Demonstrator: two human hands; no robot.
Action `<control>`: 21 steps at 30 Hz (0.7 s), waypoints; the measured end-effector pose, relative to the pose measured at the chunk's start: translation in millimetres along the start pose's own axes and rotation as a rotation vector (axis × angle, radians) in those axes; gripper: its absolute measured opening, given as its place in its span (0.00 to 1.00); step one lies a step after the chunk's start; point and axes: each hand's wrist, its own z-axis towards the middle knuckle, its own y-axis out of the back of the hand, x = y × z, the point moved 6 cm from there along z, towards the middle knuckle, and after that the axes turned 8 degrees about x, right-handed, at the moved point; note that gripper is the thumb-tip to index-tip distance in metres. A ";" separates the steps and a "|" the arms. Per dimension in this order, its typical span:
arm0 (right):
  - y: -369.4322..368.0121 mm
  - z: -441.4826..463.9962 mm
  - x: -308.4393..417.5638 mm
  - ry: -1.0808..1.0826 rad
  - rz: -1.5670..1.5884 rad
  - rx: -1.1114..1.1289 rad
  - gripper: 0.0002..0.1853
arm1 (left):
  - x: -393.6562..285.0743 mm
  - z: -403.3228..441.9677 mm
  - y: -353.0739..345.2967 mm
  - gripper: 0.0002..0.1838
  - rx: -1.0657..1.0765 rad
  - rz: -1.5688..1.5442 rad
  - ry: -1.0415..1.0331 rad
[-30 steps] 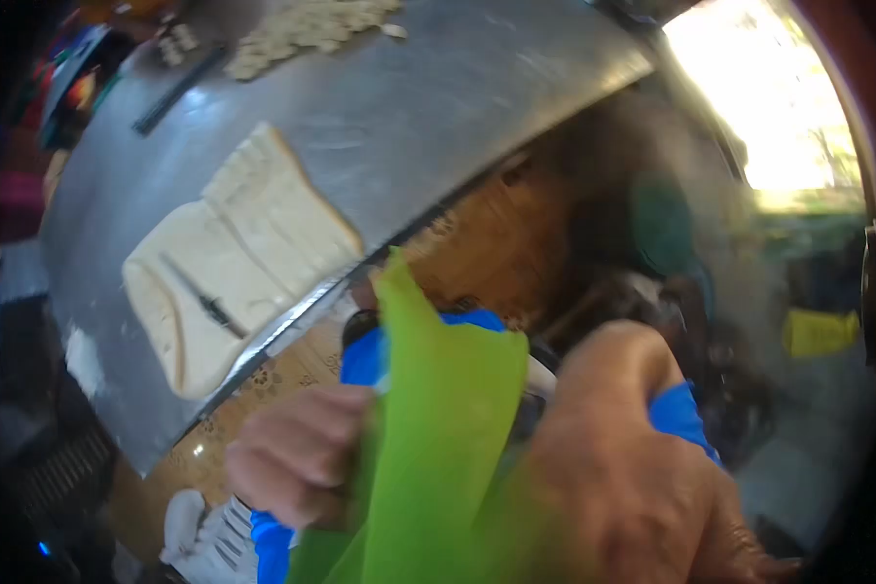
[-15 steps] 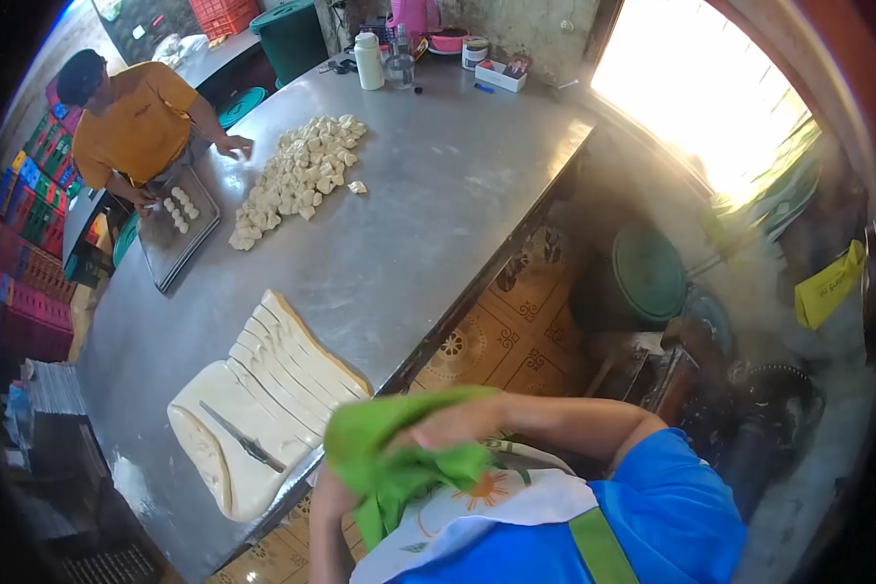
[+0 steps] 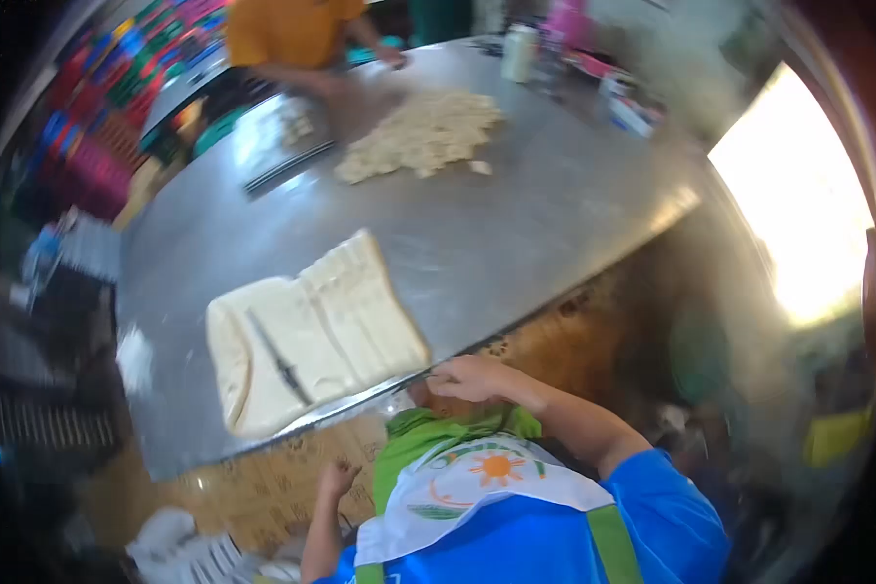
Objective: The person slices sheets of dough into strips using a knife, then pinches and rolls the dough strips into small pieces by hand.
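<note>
My right hand (image 3: pixel 472 378) is beside the table's near edge, close to the corner of a dough slab; its fingers are curled together, and I see nothing in them. Lower down, off the table, my left hand (image 3: pixel 338 479) is loosely closed and empty. The pale slab of dough (image 3: pixel 292 341) lies flat, its right part scored into strips and its left side folded over. A knife (image 3: pixel 280 360) rests on top of it. My white and green apron (image 3: pixel 457 477) hangs in front of me, its green lower part bunched below the table edge.
Beyond the slab, many cut dough pieces (image 3: pixel 423 136) are heaped on the metal table (image 3: pixel 496 243). A co-worker in an orange shirt (image 3: pixel 287 34) stands across, by a tray (image 3: pixel 287 167) with dough balls. A white bottle (image 3: pixel 519 54) stands at the back.
Both hands have let go of the apron's green part, which has dropped. My right hand has moved to the table edge, my left down beside me. The view has turned and is blurred.
</note>
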 end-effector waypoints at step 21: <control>116.2 372.3 109.8 -0.120 -0.708 0.064 0.20 | -164.6 62.7 264.0 0.26 -0.056 -1.150 -0.555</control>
